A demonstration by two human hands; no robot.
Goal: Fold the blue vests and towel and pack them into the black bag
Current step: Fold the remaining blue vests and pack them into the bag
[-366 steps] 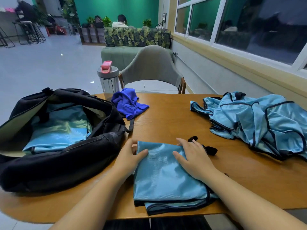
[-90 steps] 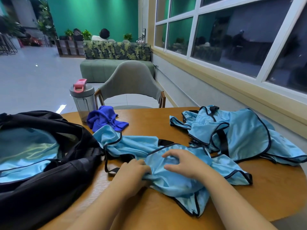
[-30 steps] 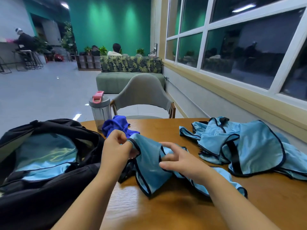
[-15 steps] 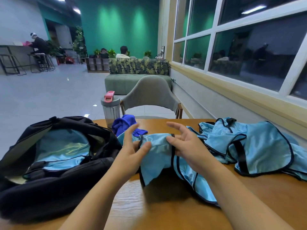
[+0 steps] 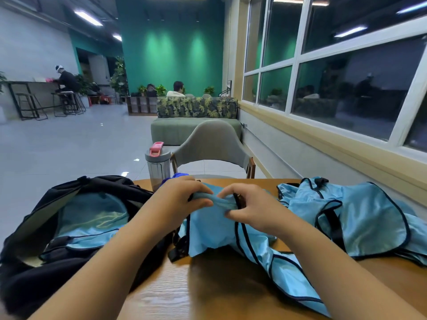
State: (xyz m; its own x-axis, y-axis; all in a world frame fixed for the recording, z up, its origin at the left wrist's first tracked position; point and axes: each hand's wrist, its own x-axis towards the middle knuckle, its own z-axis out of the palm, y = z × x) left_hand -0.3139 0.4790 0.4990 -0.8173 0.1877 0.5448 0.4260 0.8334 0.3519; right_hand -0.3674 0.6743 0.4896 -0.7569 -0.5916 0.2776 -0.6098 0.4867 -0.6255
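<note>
A light blue vest with black trim hangs above the wooden table, lifted by its top edge. My left hand grips that edge on the left, and my right hand pinches it close beside. The vest's lower part trails over the table toward me. The black bag lies open at the left with folded blue vests inside. More unfolded blue vests are heaped at the right. Only a sliver of the dark blue towel shows behind my left hand.
A grey bottle with a pink lid stands at the table's far edge, by the bag. A grey chair faces me across the table. Windows and a wall run along the right. People sit far back in the room.
Both hands have lifted the vest higher and closed on its top edge, coming nearer each other. My view has tilted upward.
</note>
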